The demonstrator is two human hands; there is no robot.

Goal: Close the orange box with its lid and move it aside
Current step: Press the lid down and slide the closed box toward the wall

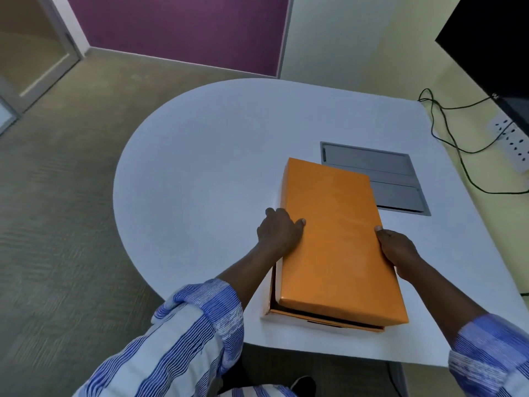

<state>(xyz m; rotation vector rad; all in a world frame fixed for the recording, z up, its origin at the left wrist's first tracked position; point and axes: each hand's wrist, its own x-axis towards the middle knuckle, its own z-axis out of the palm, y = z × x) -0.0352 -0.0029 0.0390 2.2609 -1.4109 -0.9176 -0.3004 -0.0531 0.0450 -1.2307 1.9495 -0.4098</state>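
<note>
Orange lid (337, 239) sits skewed on the orange box (300, 318), lower right of centre in the frame; box rim and a dark gap show along the near and left edges, so it is not seated. Left hand (279, 232) lies on the lid's left long edge, thumb on top, fingers curled over the side. Right hand (398, 253) clamps the right long edge, thumb on top. Whether either hand also touches the box beneath is hard to tell. Looks like smooth glossy cardboard: rectangular, stiff, probably light, slightly slippery; best gripped by the long sides. White counter (200, 167) is matte with a rounded end. Grey metal flap panel (395, 179) is set into it just behind the lid.
</note>
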